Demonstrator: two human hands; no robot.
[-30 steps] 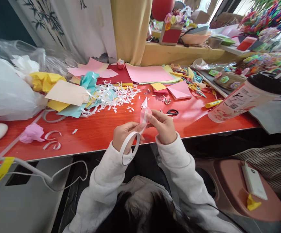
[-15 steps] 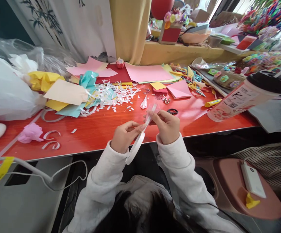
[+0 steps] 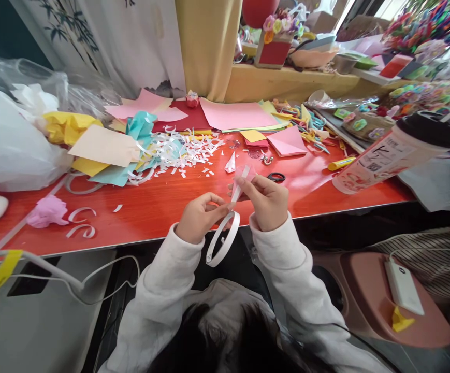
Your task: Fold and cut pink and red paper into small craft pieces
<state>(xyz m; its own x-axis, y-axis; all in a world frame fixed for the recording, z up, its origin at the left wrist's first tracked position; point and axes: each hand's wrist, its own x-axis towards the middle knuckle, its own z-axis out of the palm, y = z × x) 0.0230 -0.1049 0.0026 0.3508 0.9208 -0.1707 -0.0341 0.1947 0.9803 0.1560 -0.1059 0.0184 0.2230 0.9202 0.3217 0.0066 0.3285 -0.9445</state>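
A white tape roll (image 3: 231, 242) hangs below my fingers at the table's front edge, its ring turned partly face-on. My left hand (image 3: 203, 216) pinches the strip that comes off the roll, close to the ring. Higher up, my right hand (image 3: 265, 199) holds the strip's upper end together with a small piece of pink paper (image 3: 244, 172). My fingers hide part of that paper. Just beyond my hands lies a small folded pink-white paper piece (image 3: 230, 163), with black-handled scissors (image 3: 276, 177) to the right.
White paper shreds (image 3: 186, 153) and coloured sheets lie at the back left. Pink square papers (image 3: 287, 141) sit behind my right hand. A lidded cup (image 3: 383, 155) stands at the right. Crumpled pink paper (image 3: 48, 212) and curled strips are at the left.
The tape roll has swung round and shows more of its ring opening. Both hands keep their grip in nearly the same place.
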